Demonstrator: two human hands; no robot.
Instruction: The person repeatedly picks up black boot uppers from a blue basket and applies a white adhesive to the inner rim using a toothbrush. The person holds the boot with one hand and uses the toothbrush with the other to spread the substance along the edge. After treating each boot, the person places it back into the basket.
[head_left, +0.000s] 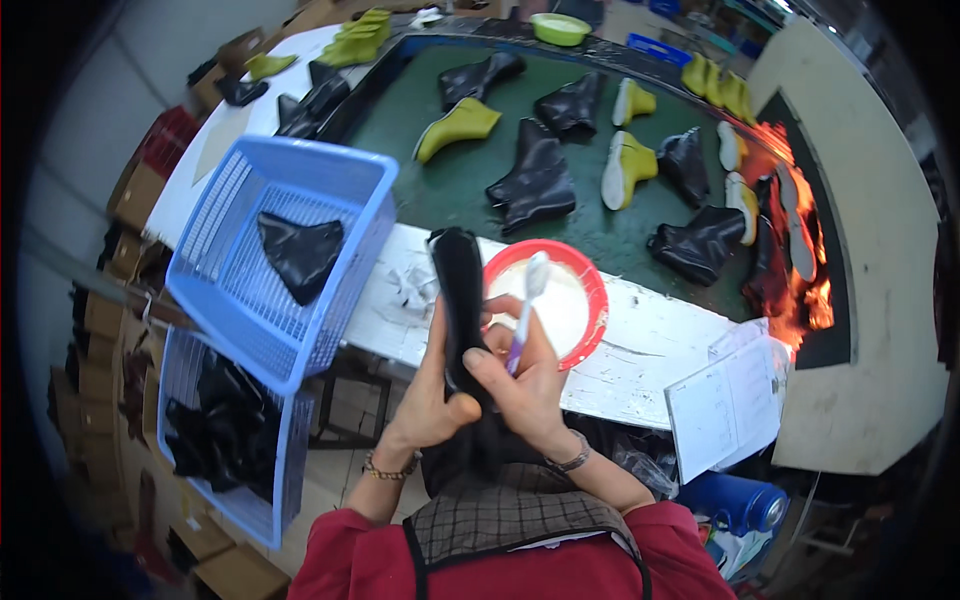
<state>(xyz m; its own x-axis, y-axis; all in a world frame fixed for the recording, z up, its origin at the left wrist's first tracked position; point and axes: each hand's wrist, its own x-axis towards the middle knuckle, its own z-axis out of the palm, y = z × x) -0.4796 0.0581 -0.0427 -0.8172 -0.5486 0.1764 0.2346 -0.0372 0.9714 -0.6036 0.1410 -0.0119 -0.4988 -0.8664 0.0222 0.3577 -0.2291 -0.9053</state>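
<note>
A black leather boot upper (460, 290) stands upright between my hands in front of my chest. My left hand (428, 395) is closed round its left side. My right hand (530, 385) presses a thumb against its lower part and also grips a toothbrush (523, 318) with a purple handle, its white head pointing up. Just behind the brush is a red basin (599, 305) of white liquid (560, 310). The side of the boot upper turned away from me is hidden.
A blue crate (380, 190) with one black upper stands left, above another crate (290, 480) of black pieces. Black uppers (535, 180) and yellow boot lasts (628, 168) lie on the green belt (430, 200). An orange-glowing opening (815, 270) and a clipboard (725, 410) are right.
</note>
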